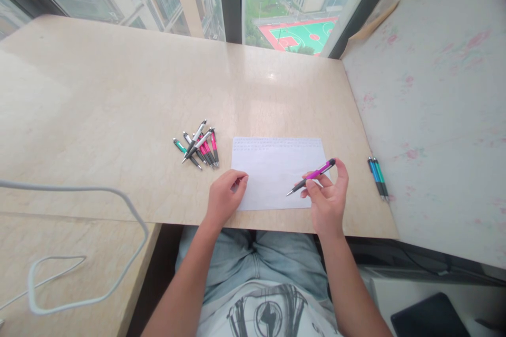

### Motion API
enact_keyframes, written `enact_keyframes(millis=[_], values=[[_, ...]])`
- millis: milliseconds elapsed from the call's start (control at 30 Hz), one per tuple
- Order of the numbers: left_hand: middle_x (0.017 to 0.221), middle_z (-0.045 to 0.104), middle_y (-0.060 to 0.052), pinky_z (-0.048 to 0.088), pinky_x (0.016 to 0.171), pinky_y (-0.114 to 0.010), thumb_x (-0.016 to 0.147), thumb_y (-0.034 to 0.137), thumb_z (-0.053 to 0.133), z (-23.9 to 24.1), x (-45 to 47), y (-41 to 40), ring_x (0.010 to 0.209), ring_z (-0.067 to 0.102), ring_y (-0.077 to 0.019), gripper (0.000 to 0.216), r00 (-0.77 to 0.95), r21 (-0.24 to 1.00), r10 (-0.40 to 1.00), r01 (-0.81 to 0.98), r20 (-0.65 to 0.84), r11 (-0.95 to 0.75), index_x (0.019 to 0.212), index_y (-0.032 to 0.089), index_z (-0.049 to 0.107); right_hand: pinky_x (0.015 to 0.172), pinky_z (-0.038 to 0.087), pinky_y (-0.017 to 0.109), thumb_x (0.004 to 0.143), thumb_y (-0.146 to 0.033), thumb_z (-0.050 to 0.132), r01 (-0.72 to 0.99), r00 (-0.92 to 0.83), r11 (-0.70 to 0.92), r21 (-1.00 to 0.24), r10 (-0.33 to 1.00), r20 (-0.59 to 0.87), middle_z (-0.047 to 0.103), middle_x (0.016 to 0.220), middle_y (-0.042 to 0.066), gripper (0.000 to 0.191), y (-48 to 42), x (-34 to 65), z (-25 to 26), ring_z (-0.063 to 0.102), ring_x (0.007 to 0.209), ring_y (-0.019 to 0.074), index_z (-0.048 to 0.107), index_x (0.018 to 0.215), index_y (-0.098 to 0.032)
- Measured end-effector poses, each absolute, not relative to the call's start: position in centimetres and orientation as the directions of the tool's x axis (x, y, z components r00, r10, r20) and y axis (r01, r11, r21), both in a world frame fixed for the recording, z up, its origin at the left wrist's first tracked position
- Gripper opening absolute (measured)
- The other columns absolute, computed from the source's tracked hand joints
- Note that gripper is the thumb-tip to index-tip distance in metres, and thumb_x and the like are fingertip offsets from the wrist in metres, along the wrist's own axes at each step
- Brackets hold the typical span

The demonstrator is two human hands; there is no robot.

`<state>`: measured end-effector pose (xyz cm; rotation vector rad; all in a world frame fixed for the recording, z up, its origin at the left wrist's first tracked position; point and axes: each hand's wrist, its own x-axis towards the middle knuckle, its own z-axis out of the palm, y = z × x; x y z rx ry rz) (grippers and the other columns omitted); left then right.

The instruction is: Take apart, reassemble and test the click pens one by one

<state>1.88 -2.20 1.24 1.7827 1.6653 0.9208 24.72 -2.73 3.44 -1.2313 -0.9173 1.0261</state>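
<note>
My right hand (329,197) holds a purple click pen (317,172) over the right part of a white sheet of paper (272,179). The pen slants, its tip down to the left, and my index finger is at its top end. Rows of small faint marks run along the paper's far edge. My left hand (228,193) rests on the sheet's left edge with the fingers curled in; whether anything is inside them is hidden. Left of the paper lies a loose pile of several pens (200,146), in silver, pink and green with dark grips.
Two pens, blue and green (378,178), lie side by side near the wall (435,116) on the right. A grey-white cable (130,205) loops across the left side of the table (98,95). Windows stand along the far edge. A dark flat object (430,318) is at lower right.
</note>
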Motion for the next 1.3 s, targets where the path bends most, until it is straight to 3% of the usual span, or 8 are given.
enact_keyframes(millis=[167,667,1100,1200,1300], values=[[0.084,0.070,-0.003,0.047,0.072,-0.028,0.091,0.028,0.050,1.2,1.9,-2.2,0.075,0.061,-0.0171,0.017,0.017,0.759,0.992,0.642,0.127,-0.108,0.086,0.021,0.065,0.048,0.049,0.022,0.076,-0.026,0.075,-0.146,0.342,0.040,-0.988,0.940,-0.012,0.068,0.087,0.001,0.080,-2.6,24.9,3.2,0.068,0.077,0.0184,0.028,0.140,-0.032],[0.084,0.070,-0.003,0.048,0.073,-0.029,0.091,0.029,0.049,1.2,1.8,-2.2,0.075,0.061,-0.0172,0.019,0.017,0.757,0.993,0.646,0.116,-0.100,0.087,0.021,0.066,0.050,0.050,0.023,0.079,-0.031,0.073,-0.119,0.343,0.022,-0.993,0.939,-0.021,0.067,0.090,0.001,0.080,-2.6,25.0,2.5,0.066,0.078,0.0181,0.026,0.143,-0.033],[0.085,0.070,-0.004,0.047,0.071,-0.029,0.091,0.027,0.051,1.3,1.9,-2.2,0.077,0.062,-0.0177,0.016,0.012,0.771,0.993,0.629,0.117,-0.099,0.087,0.021,0.066,0.050,0.048,0.022,0.076,-0.032,0.076,-0.198,0.370,-0.014,-0.980,0.925,-0.088,0.065,0.091,0.002,0.082,-2.5,25.1,2.4,0.065,0.082,0.0175,0.028,0.143,-0.031],[0.085,0.070,-0.004,0.046,0.071,-0.029,0.092,0.027,0.050,1.2,1.9,-2.2,0.077,0.062,-0.0177,0.017,0.016,0.770,0.993,0.629,0.121,-0.104,0.087,0.021,0.066,0.052,0.047,0.022,0.077,-0.033,0.076,-0.215,0.357,-0.016,-0.977,0.929,-0.093,0.062,0.088,-0.001,0.066,-1.9,24.9,2.3,0.060,0.069,0.0122,0.042,0.133,-0.028],[0.085,0.069,-0.004,0.047,0.072,-0.029,0.092,0.027,0.050,1.2,1.8,-2.2,0.077,0.062,-0.0175,0.018,0.021,0.770,0.992,0.629,0.123,-0.109,0.088,0.021,0.065,0.051,0.045,0.022,0.076,-0.037,0.077,-0.220,0.323,-0.039,-0.975,0.940,-0.111,0.056,0.075,-0.004,0.033,-0.7,24.5,1.9,0.053,0.057,0.0082,0.059,0.100,-0.021]])
